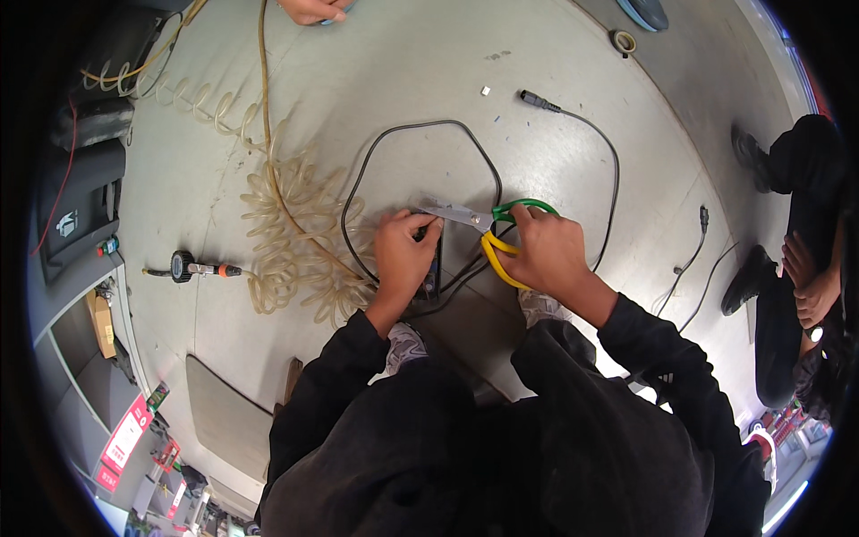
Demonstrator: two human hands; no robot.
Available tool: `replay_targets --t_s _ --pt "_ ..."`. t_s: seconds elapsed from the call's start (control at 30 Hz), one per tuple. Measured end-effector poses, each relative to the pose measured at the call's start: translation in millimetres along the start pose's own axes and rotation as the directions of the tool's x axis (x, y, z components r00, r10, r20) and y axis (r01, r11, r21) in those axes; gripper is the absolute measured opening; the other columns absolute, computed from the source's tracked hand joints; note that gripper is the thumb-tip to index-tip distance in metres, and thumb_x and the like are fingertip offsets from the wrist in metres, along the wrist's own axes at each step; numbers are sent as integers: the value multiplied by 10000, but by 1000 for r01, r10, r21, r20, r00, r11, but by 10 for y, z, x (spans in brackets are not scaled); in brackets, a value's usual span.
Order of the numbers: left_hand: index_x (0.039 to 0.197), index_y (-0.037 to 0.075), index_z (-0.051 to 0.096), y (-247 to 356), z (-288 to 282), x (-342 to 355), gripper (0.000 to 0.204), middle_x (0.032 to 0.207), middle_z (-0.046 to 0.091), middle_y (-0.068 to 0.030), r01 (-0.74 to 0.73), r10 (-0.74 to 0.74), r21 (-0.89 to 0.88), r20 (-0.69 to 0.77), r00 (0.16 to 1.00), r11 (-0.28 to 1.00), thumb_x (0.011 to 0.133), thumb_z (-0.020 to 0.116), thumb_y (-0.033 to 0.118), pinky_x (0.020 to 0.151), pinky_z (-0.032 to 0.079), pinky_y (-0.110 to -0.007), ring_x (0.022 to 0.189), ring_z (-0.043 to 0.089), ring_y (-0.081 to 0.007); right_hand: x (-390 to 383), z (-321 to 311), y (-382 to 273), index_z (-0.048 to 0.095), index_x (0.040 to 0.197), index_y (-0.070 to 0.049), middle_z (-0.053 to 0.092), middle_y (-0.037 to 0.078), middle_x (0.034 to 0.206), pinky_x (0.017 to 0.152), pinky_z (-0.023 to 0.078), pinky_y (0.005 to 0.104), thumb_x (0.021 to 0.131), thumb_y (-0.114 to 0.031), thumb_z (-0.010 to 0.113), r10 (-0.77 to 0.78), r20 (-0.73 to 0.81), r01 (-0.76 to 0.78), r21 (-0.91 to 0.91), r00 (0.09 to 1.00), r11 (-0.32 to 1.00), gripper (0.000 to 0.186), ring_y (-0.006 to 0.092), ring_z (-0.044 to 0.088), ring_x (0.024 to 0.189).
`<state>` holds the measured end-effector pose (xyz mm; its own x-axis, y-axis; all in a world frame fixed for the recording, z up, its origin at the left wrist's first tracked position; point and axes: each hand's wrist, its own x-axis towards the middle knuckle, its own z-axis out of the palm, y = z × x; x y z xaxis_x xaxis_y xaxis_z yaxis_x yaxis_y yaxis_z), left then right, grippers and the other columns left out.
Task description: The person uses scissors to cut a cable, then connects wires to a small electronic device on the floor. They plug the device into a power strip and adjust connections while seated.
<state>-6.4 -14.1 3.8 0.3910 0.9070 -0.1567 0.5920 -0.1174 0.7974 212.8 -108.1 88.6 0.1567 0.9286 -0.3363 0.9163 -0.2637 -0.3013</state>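
My right hand (pixel 546 242) grips a pair of scissors (pixel 458 214) with one green and one yellow handle. Their blades are slightly apart and point left, toward the fingertips of my left hand (pixel 407 251). That hand is pinched together at the blade tips, and what it holds is too small and covered to tell. A dark, narrow object (pixel 433 279) shows just beside and below it, partly hidden. From this area a black cable (pixel 420 123) loops out over the floor, passing behind the scissors and my right hand. A black connector (pixel 540 100) ends it at the upper right.
Coiled clear tubing (pixel 295 233) spreads over the floor at left, with a round gauge (pixel 182 267) beside it. A tape roll (pixel 623 41) lies at upper right. Another person's hand (pixel 313 9) shows at the top; someone else's hands (pixel 812 291) are at right. A thin cable (pixel 704 219) lies nearby.
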Motion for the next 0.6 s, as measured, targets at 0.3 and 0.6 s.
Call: replay_targets --t_s 0.3,0.6 --pt "939 41 833 137 -49 11 156 755 679 -102 27 -28 40 27 999 999 881 826 186 753 492 -408 771 604 -296 9 -38 54 708 1084 -21 712 114 795 579 572 413 816 -458 859 -1 -6 0 -48 1000 999 535 297 728 656" --pt "905 48 827 58 -9 -6 164 740 662 -100 -3 3 31 3 1000 1000 886 815 210 796 488 -422 737 601 -319 1 2 62 712 1097 -17 715 118 806 576 572 409 827 -460 855 -19 8 19 -42 1000 999 538 304 727 650"
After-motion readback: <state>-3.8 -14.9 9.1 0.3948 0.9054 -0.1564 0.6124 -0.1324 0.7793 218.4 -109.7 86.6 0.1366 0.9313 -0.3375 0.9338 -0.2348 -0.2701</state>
